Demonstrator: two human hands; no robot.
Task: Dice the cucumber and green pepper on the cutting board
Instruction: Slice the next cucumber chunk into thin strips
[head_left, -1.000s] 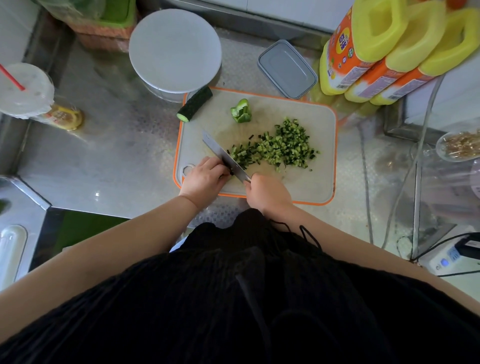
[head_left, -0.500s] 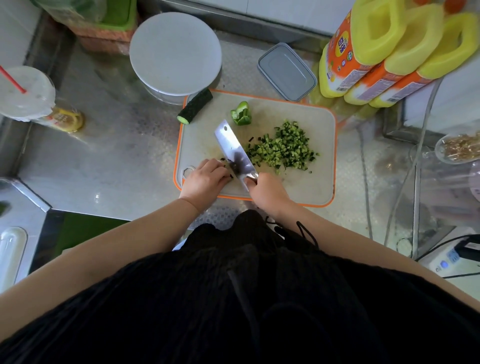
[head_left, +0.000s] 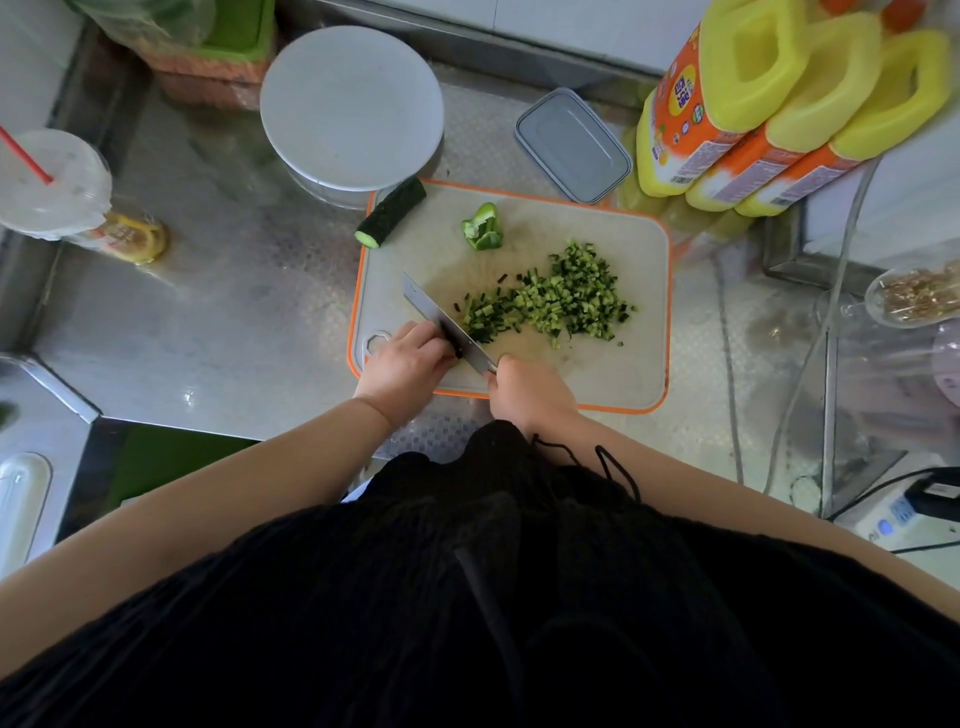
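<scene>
An orange-rimmed cutting board (head_left: 613, 374) lies on the steel counter. A pile of diced cucumber (head_left: 558, 301) covers its middle. My right hand (head_left: 530, 387) grips the handle of a cleaver (head_left: 441, 319), whose blade stands edge-down at the left end of the pile. My left hand (head_left: 410, 358) has curled fingers pressed against the blade's left side, holding down cucumber strips that it mostly hides. A green pepper piece (head_left: 483, 227) sits at the board's back. A cucumber stub (head_left: 390, 212) lies across the back left corner.
A round white lid on a pot (head_left: 352, 106) and a grey lidded box (head_left: 571, 145) stand behind the board. Yellow oil jugs (head_left: 769, 98) crowd the back right. A lidded cup with a red straw (head_left: 49, 182) stands at far left. Cables (head_left: 727, 364) run at the right.
The cleaver was tilted up with its flat side showing half a second ago; now it is down on the board, edge-on, at the left end of the diced pile. My left hand stayed put.
</scene>
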